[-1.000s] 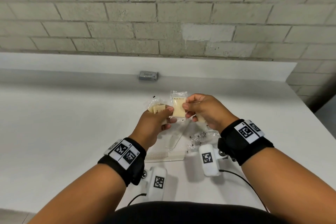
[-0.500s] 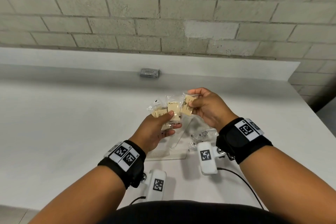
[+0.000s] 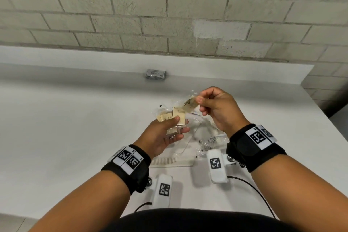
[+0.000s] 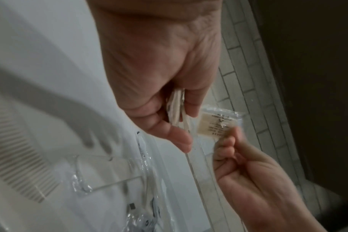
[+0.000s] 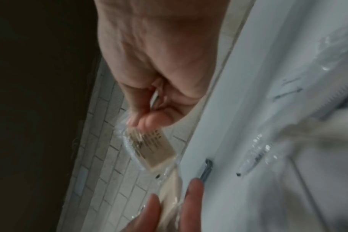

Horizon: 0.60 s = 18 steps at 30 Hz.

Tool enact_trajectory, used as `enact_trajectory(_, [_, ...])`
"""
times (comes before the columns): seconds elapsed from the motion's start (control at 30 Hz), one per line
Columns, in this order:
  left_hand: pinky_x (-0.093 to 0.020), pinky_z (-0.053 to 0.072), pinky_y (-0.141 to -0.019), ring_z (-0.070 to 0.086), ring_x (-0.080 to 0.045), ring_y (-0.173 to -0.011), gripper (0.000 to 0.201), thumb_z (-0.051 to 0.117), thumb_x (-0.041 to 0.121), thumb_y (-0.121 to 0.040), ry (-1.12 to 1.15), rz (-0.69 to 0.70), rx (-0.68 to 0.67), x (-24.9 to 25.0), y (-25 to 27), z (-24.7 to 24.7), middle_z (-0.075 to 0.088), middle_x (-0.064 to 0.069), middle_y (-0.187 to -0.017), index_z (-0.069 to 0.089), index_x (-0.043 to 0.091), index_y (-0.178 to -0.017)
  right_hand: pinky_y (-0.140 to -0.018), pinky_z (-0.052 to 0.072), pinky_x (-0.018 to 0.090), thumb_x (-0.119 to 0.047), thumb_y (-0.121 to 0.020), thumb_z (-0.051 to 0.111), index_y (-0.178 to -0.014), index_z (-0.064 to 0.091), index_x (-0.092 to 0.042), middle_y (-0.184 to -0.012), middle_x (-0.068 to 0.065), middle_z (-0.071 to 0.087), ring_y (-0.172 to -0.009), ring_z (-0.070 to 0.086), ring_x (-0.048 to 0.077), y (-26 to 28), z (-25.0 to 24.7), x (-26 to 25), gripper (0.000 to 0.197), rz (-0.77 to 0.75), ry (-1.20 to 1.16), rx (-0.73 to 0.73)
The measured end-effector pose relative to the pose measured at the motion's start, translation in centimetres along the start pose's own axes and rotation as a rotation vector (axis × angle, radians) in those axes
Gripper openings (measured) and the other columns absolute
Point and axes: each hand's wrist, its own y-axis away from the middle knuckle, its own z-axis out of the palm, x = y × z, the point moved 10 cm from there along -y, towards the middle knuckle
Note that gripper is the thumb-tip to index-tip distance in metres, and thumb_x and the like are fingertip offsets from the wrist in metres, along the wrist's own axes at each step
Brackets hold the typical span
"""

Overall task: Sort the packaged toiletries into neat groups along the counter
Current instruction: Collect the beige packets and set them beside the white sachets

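Note:
My left hand (image 3: 170, 128) (image 4: 169, 116) holds a small stack of cream soap bars in clear wrappers (image 3: 174, 117) (image 4: 176, 108) between thumb and fingers, above the white counter (image 3: 66, 128). My right hand (image 3: 211, 105) (image 5: 147, 119) pinches one more wrapped soap bar (image 3: 189, 104) (image 5: 151, 147) (image 4: 216, 122) by its edge, tilted, just right of and above the stack. The two hands are close but apart.
Under the hands lie a white comb in clear wrap (image 3: 169, 161) (image 4: 20, 157), a clear flat packet (image 3: 192, 137) and crinkled clear packets (image 3: 211, 141). A grey packet stack (image 3: 156, 74) sits at the counter's back ledge. The counter's right edge (image 3: 323, 118) drops off.
My right hand passed one wrapped soap bar onto the left hand's stack, then lifted another bar up and to the right. The left hand stayed in place with more bars.

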Motion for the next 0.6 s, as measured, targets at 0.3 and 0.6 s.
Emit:
enact_trajectory(0.3, [-0.022,0.057,-0.056,0.071,-0.015,-0.068,0.028,0.068,0.020,-0.082,0.114,0.035,0.046,1.8,-0.3,-1.0,0.068,-0.010,-0.085,0.063,0.006,-0.105,-0.096,0.052,0.039,0.005,-0.074,0.074,-0.070,0.076,-0.018,-0.120,-0.010,0.065,-0.099,0.065,0.007,1.3,2.4,0.4,0.023,-0.188,0.596,-0.249])
enact_trajectory(0.6, [-0.021,0.053,-0.053,0.067,-0.012,-0.061,0.030,0.068,0.004,-0.083,0.042,0.136,0.140,2.1,-0.8,-2.0,0.070,-0.004,-0.075,0.061,0.006,-0.112,-0.070,0.059,0.033,-0.004,-0.091,0.058,-0.096,0.066,-0.012,-0.111,0.007,0.069,-0.085,0.070,0.021,0.7,0.0,1.8,0.012,0.028,0.177,-0.051])
